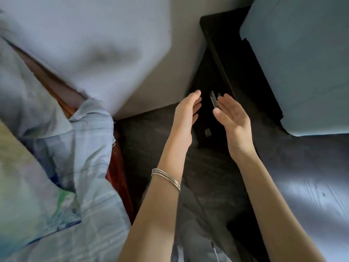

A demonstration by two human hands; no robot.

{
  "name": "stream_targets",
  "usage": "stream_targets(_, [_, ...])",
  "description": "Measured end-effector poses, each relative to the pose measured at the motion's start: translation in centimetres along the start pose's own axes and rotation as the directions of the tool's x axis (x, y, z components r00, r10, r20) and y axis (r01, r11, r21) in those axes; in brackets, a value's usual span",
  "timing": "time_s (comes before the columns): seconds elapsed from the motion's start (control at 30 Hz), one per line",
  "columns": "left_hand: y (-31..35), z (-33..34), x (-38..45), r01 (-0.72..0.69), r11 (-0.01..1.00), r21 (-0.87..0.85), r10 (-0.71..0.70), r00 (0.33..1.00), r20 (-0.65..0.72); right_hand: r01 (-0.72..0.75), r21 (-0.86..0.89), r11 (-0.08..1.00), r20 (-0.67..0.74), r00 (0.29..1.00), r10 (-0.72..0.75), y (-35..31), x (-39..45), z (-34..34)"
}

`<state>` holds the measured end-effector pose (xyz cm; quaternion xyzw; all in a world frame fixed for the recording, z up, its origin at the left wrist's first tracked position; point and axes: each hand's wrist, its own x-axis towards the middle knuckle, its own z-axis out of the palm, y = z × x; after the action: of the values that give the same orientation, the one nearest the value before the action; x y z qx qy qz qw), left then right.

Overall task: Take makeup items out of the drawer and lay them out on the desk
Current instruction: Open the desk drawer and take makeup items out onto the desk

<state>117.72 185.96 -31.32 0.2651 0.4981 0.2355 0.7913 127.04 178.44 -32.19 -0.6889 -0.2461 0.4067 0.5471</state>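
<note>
A dark cabinet (213,76) stands against the wall, with a small metal handle (213,100) on its front. My left hand (187,110) reaches toward it with straight fingers, just left of the handle, holding nothing. On the other side of the handle is my right hand (233,118), palm turned inward and fingers straight. Its thumb tip lies close to the handle's lower end; whether they touch I cannot tell. No makeup items show, and the drawer's inside is hidden in shadow.
Pale patterned bedding (56,167) over a red-brown wooden bed frame (117,171) fills the left. A light blue-grey surface (302,59) rises at the upper right, next to the cabinet. Dark floor (151,133) lies below my arms. Thin silver bangles (166,178) circle my left wrist.
</note>
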Motion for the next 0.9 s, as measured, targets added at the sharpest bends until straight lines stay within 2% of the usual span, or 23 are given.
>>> stream_targets(0.2, [-3.6, 1.0, 10.4, 0.139, 0.989, -0.054, -0.137, 0.990, 0.035, -0.082, -0.012, 0.997, -0.122, 0.989, 0.080, 5.8, 6.5, 1.4])
stream_targets(0.33, [-5.7, 1.7, 15.4, 0.217, 0.976, -0.036, -0.212, 0.972, 0.098, -0.121, 0.007, 0.993, -0.144, 0.982, 0.121, 8.6, 9.7, 1.0])
stream_targets(0.53, [-7.4, 1.3, 20.3, 0.192, 0.978, 0.084, -0.203, 0.968, 0.148, -0.130, -0.037, 0.991, -0.159, 0.980, 0.123, 10.5, 10.7, 0.1])
stream_targets(0.77, [-9.4, 1.0, 23.4, 0.196, 0.960, 0.199, -0.237, 0.949, 0.208, -0.066, -0.131, 0.989, -0.175, 0.984, 0.042, 10.0, 7.8, -0.2])
stream_targets(0.9, [-9.4, 1.7, 23.9, 0.212, 0.950, 0.227, -0.264, 0.937, 0.231, 0.036, -0.192, 0.981, -0.104, 0.993, -0.057, 7.7, 4.5, -0.1])
